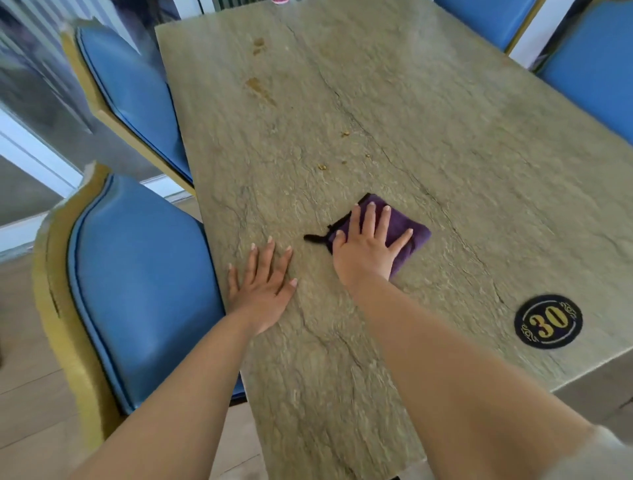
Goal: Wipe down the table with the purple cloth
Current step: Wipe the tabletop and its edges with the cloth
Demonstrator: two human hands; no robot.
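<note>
On the table (394, 102), right hand (368, 248) presses the purple cloth (416, 236) flat-fingered; left hand (263, 291) rests flat.

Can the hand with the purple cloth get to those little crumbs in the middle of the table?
Probably yes. The right hand presses the purple cloth flat on the table, and the crumbs lie just beyond it with only bare tabletop between. The brown smears farther off may need a lean.

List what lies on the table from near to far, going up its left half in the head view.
left hand → right hand pressing the purple cloth → small crumbs → brown smears → pink object at the table's far edge
</note>
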